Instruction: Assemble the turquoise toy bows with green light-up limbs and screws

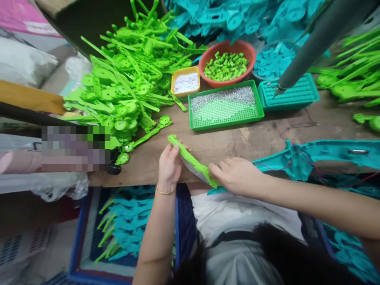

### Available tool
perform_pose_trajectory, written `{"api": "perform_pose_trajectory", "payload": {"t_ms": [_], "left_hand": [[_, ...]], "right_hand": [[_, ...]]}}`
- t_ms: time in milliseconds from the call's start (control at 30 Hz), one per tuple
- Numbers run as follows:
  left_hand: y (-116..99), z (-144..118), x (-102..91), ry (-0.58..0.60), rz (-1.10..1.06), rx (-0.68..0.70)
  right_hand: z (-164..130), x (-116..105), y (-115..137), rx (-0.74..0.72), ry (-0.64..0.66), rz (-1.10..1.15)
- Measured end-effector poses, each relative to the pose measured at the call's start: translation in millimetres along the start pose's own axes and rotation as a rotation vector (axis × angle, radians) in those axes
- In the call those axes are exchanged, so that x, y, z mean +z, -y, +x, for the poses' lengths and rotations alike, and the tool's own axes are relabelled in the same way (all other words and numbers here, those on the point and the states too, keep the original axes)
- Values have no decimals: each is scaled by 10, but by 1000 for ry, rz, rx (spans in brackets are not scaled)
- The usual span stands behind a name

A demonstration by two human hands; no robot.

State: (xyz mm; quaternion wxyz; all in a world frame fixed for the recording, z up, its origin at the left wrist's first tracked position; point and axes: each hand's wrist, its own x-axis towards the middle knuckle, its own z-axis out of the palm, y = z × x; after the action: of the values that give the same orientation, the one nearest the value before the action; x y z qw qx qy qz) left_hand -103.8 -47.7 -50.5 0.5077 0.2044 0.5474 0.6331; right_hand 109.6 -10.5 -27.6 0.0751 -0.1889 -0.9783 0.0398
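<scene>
While bare brown wooden table (pixel 237 142) lies ahead, left hand (pixel 169 166) and right hand (pixel 234 174) pinch a long green plastic piece (pixel 192 162) near its edge.

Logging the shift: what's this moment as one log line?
left hand: holds green part | right hand: holds same part | above table edge

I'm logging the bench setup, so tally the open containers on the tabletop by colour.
Green tray: 1, the one holding tiny silver pieces.
Teal tray: 1, ridged.
Red-orange bowl: 1, holding small green pieces.
Yellow tub: 1, with white contents.
Clear bowl: 1, holding teal pieces.
Total: 5
</scene>
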Motion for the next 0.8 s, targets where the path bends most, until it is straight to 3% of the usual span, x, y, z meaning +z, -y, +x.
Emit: {"api": "perform_pose_trajectory", "payload": {"t_ms": [133, 367, 567, 733, 800], "left_hand": [[40, -230, 7, 131, 107, -93], [74, -277, -1, 90, 209, -12], [100, -326, -3, 85, 324, 147], [-109, -301, -73, 157, 413, 75], [-233, -257, -121, 149, 461, 119]], "right_hand": [[28, 54, -60, -11, -26, 43], [237, 56, -178, 141, 198, 326], [418, -11, -224, 160, 319, 603], [406, 17, -283, 140, 338, 633], [403, 8, -270, 131, 334, 634]]}}
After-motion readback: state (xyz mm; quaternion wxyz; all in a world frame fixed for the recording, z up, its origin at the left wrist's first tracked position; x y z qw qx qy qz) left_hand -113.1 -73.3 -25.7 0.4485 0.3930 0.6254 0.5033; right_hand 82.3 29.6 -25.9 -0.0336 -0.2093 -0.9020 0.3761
